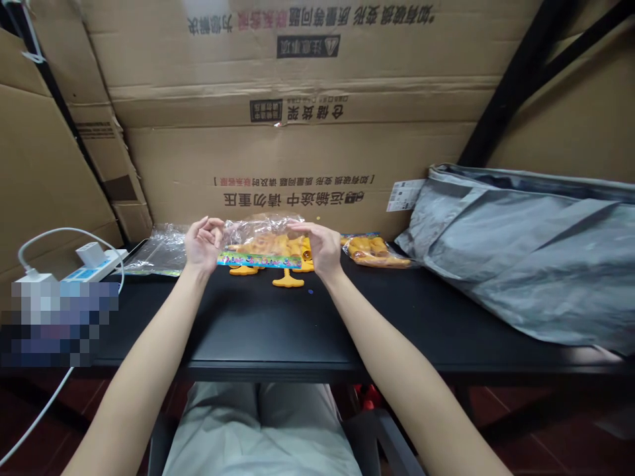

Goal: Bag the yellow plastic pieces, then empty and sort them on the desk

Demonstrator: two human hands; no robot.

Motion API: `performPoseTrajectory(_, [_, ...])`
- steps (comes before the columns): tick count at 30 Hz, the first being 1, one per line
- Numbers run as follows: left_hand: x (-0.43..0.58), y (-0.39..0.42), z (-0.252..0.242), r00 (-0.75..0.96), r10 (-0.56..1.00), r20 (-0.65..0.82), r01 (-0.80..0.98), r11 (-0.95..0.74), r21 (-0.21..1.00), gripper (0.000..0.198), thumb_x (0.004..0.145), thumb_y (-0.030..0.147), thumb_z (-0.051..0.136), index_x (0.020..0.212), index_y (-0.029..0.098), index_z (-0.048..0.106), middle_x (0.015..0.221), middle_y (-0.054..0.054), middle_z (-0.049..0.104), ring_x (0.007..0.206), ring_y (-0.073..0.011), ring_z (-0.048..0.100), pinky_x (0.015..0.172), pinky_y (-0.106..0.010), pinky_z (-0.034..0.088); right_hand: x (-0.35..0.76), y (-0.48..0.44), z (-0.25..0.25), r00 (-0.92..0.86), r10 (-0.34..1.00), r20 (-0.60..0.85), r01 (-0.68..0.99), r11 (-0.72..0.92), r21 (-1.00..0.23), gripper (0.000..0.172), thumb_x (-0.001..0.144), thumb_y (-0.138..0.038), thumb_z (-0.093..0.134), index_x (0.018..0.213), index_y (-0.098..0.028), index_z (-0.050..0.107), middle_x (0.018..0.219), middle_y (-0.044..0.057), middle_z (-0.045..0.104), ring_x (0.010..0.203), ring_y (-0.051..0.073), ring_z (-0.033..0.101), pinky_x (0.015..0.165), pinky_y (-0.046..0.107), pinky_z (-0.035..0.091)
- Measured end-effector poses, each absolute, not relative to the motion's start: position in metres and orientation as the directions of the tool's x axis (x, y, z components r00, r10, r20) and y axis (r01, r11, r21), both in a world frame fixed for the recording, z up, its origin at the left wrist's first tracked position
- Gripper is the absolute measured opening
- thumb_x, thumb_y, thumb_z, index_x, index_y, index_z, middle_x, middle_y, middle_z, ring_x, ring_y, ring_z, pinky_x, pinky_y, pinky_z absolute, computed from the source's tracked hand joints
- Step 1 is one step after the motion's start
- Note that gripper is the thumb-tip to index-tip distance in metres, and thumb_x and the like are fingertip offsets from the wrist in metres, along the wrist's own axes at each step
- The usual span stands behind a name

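Note:
My left hand (202,243) and my right hand (320,248) both pinch a clear plastic bag (258,241) with a colourful printed strip along its lower edge, held just above the black table (278,330). Orange toy pieces (288,281) lie under and behind the bag, one foot-shaped part sticking out toward me. A second packed bag of orange toy parts (374,251) lies just to the right of my right hand.
An empty clear bag (156,254) lies at the left. A white power strip with a charger (94,261) sits on the table's left end. A large grey plastic mailer bag (526,251) covers the right side. Cardboard boxes (297,132) wall the back.

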State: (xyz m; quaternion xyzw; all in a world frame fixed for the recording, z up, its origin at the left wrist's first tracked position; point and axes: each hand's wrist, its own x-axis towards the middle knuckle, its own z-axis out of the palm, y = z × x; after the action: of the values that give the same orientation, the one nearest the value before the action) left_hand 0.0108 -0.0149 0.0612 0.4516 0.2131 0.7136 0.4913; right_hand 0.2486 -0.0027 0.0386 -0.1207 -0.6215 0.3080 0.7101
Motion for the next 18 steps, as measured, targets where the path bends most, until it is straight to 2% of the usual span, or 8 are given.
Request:
performPoseTrajectory(3, [0.016,-0.017,0.065,-0.181,0.870,0.458,-0.509,-0.482,0.714,0.031,0.081,0.042,0.053,0.062,0.019,0.062,0.039,0.005,0.043,0.038,-0.0081,0.044,0.060,-0.026,0.050,0.244,-0.011,0.043,0.113,0.579,0.808,-0.234,0.805,-0.544,0.028,0.078,-0.031,0.050,0.067,-0.024,0.075,0.082,0.002,0.075,0.095,0.025,0.068,0.097,0.044,0.045])
performPoseTrajectory(6, [0.019,-0.016,0.063,-0.215,0.878,0.428,-0.457,-0.478,0.750,0.031,0.081,0.047,0.056,0.066,0.020,0.061,0.041,0.006,0.042,0.044,-0.0096,0.052,0.065,-0.027,0.052,0.241,-0.015,0.044,0.170,0.610,0.774,-0.195,0.791,-0.580,0.031,0.079,-0.035,0.050,0.061,-0.024,0.072,0.076,0.003,0.074,0.091,0.025,0.069,0.095,0.045,0.047])
performPoseTrajectory(9, [0.019,-0.013,0.053,-0.087,0.941,0.327,-0.393,-0.334,0.857,0.034,0.080,0.054,0.058,0.073,0.021,0.061,0.047,0.003,0.050,0.058,-0.0144,0.062,0.067,-0.029,0.052,0.239,-0.015,0.042,0.229,0.651,0.724,-0.188,0.759,-0.623,0.035,0.079,-0.039,0.049,0.053,-0.025,0.068,0.065,0.003,0.070,0.082,0.025,0.070,0.090,0.045,0.049])
performPoseTrajectory(13, [0.021,-0.013,0.042,0.134,0.979,0.152,-0.317,-0.103,0.943,0.038,0.071,0.056,0.067,0.076,0.019,0.061,0.069,-0.006,0.066,0.073,-0.0193,0.067,0.065,-0.030,0.052,0.237,-0.017,0.041,0.273,0.660,0.700,-0.214,0.751,-0.624,0.039,0.078,-0.042,0.051,0.046,-0.025,0.062,0.053,0.003,0.064,0.071,0.024,0.069,0.081,0.044,0.052])
performPoseTrajectory(15, [0.024,-0.016,0.041,0.116,0.977,0.176,-0.324,-0.131,0.937,0.033,0.065,0.046,0.075,0.076,0.018,0.062,0.076,-0.005,0.068,0.075,-0.0172,0.066,0.067,-0.028,0.052,0.237,-0.019,0.042,0.264,0.640,0.721,-0.234,0.768,-0.596,0.038,0.078,-0.041,0.053,0.045,-0.025,0.062,0.050,0.002,0.062,0.067,0.023,0.068,0.077,0.042,0.052])
performPoseTrajectory(18, [0.029,-0.023,0.045,0.028,0.943,0.331,-0.353,-0.301,0.886,0.023,0.062,0.033,0.078,0.069,0.019,0.061,0.085,-0.003,0.069,0.083,-0.0146,0.064,0.075,-0.025,0.051,0.238,-0.022,0.045,0.257,0.623,0.739,-0.243,0.781,-0.575,0.039,0.079,-0.040,0.053,0.045,-0.024,0.061,0.048,0.002,0.060,0.063,0.021,0.067,0.074,0.040,0.052])
